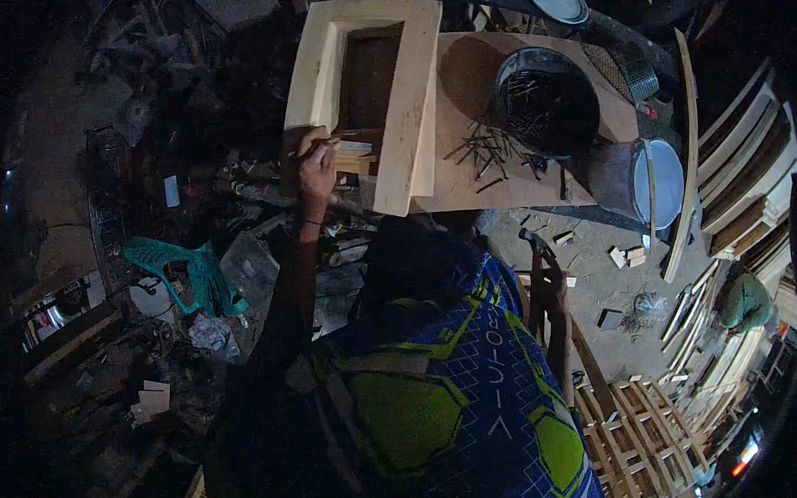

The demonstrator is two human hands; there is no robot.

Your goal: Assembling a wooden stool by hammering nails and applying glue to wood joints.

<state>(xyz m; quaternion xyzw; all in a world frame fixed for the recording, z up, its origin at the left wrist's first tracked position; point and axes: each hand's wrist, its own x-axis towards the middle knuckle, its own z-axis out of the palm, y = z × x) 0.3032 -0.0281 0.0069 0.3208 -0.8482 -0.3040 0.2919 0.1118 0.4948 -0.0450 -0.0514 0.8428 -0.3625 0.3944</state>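
Patterned shirt (pixel 421 397) faces a tan tabletop (pixel 533 194) above cluttered floor (pixel 588 273), right grip (pixel 552 292) round a hammer (pixel 539 246), left grip (pixel 315 173) unclear.

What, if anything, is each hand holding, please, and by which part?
The right hand holds a hammer by its handle. The left hand is at the left side of the wooden frame; grip unclear.

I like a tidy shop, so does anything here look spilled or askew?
Yes. Loose dark metal nails lie scattered on the flat brown board beside the round black bucket, which holds more, so they look spilled. Toward the left, a teal plastic chair sits askew among clutter, perhaps tipped or broken.
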